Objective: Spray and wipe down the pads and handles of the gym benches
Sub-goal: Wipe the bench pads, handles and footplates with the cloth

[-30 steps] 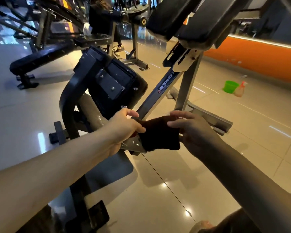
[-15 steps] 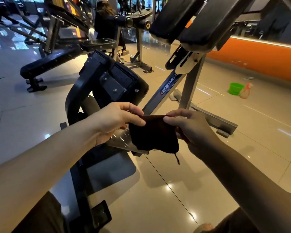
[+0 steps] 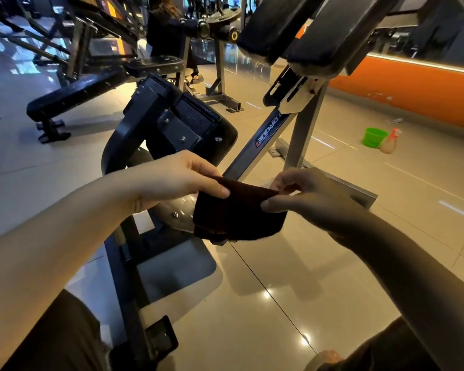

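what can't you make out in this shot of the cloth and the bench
Head view throughout:
- Spray bottle beside the green bucket: too small to read its fill level.
- Upper pads: cut off by the top edge.
- Metal plate: partly hidden by the dark cloth that the left hand and right hand pinch.

Between the left hand [image 3: 172, 180] and the right hand [image 3: 314, 199] the gap is filled by the cloth [image 3: 236, 215] that both pinch. Just beyond the left hand a black bracket [image 3: 177, 121] blocks the way forward, and a metal plate [image 3: 173, 206] lies close beneath it. Ahead of both, a sloped bar [image 3: 265, 135] climbs to two pads [image 3: 319, 30] overhead. A base foot [image 3: 355, 191] sits just behind the right hand. Right of and below that hand, bare floor [image 3: 306, 277] lies open out to a bucket [image 3: 373, 137] and a bottle [image 3: 389, 144].
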Available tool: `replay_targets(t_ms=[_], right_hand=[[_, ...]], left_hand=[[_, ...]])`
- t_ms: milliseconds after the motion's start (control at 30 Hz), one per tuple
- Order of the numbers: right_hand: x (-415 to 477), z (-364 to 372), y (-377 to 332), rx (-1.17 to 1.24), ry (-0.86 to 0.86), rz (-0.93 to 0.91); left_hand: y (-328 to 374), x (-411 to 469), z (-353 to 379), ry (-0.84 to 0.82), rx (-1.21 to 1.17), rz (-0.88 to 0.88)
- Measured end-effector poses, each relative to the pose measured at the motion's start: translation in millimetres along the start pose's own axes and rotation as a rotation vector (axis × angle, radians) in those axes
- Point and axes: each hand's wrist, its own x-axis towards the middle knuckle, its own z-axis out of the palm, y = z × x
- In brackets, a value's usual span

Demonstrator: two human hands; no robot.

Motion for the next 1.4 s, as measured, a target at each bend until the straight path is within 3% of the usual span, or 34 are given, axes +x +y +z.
replay_targets(t_ms=[67,133,300,467,567,667,867,967,1067,1133,1300,1400], right_hand=[[4.2,-1.8,2.8,0.241,-0.111,0.137],[8.4,6.3,6.2,0.395,-0.118,0.25],[21.8,40.6,9.8,0.236,0.108,0.324],[23.6,60.3,7.7,0.264,0.273,0.282],[13.2,56.1,6.3,0.509,0.315,0.271],[3.1,47.6,5.8,0.812,0.233,0.274],[-3.2,37.7,11.5,0.908,0.284,0.233],[-3.1,30.8,10.2,0.909,0.222,0.183],[-3.8,28.1,6.3,0.899,0.185,0.112],[-3.3,31.1,5.0,0.859,0.219,0.108],[4.9,59.1,4.2,0.871,0.227,0.171],[18.3,78.0,-5.0,0.836,0.223,0.163]], left_hand=[[-5.3,1.3,1.3,-0.016,-0.134,-0.001],[-12.1,5.9,6.8,0.066,-0.146,-0.017],[-38.3,21.9,30.5,0.459,-0.065,-0.122],[-21.0,12.7,70.5,0.689,0.205,0.088],[-14.7,3.1,91.7,0.639,0.18,0.264],[-18.2,1.3,104.4,0.586,0.393,0.349],[-16.9,-5.2,90.8,0.549,0.336,0.53],[-14.9,-4.6,79.4,0.719,0.249,0.41],[-10.1,-4.9,68.8,0.472,-0.117,0.164],[-9.5,-7.3,67.3,0.36,-0.281,0.099],[-20.4,-14.2,65.5,0.389,-0.313,-0.027],[-27.5,-17.5,42.3,0.375,-0.088,-0.106]])
